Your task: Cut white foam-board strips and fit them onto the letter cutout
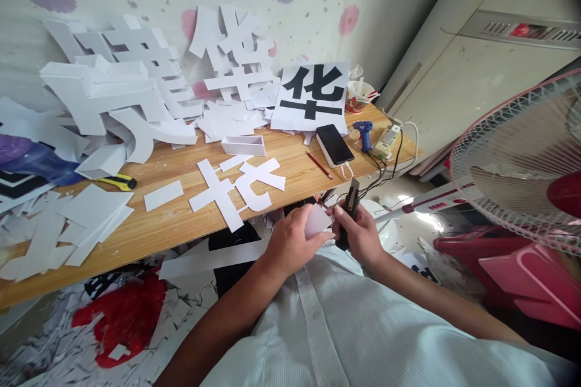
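Observation:
My left hand (289, 240) is closed around a small white board piece (316, 222), held in front of my shirt just off the table's edge. In my right hand (364, 234) is a black utility knife (348, 208), its tip end pointing up and away from me. The fingers of both hands nearly meet beside the white piece. On the wooden table (290, 193) ahead lie cut-out white character strokes (218, 193), a flat white rectangle (163, 195) and a shallow open white box shape (244, 146).
Raised white characters (104, 91) stand against the wall. Towards the right are a printed sheet (281, 115), a phone on a white power bank (334, 144), a red pencil (319, 165), a blue glue gun (364, 133), a power strip (385, 140) and a fan (521, 163). Scraps cover the floor.

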Demonstrator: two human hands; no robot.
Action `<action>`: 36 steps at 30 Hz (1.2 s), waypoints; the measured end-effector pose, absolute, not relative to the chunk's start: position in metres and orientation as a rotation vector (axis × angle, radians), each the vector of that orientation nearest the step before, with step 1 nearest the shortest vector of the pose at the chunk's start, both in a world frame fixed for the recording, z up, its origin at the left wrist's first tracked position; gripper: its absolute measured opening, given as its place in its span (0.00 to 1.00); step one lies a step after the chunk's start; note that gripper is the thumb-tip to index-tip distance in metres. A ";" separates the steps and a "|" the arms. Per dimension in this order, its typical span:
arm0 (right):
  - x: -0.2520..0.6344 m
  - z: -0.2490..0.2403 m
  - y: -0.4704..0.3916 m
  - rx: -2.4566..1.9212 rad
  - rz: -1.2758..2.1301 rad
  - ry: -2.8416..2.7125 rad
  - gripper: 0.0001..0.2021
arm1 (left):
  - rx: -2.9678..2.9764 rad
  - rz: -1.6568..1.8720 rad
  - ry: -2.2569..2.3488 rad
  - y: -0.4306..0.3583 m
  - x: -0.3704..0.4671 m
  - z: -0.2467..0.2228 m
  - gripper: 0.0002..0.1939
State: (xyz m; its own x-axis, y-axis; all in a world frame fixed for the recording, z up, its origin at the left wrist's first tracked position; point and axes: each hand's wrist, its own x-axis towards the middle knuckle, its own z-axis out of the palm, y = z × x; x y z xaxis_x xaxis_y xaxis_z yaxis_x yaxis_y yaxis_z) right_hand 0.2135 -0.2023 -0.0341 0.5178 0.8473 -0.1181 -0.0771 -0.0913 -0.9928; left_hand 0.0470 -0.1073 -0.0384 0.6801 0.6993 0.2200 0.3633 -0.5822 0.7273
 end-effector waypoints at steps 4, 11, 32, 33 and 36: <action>0.220 -0.020 -0.194 -1.501 0.908 -0.735 0.25 | 2.301 0.612 0.855 -0.111 0.050 -0.048 0.37; 0.223 -0.022 -0.190 -1.586 0.830 -0.752 0.25 | 2.259 0.481 0.916 -0.113 0.052 -0.054 0.40; 0.224 -0.033 -0.165 -1.546 1.007 -0.898 0.29 | 2.453 -0.275 1.206 -0.102 -0.061 0.025 0.10; 0.225 -0.033 -0.163 -1.566 1.007 -0.928 0.29 | 2.489 -0.300 1.238 -0.098 -0.066 0.035 0.10; 0.233 -0.037 -0.151 -1.664 0.891 -1.143 0.28 | 2.563 -0.333 1.336 -0.086 -0.081 0.065 0.09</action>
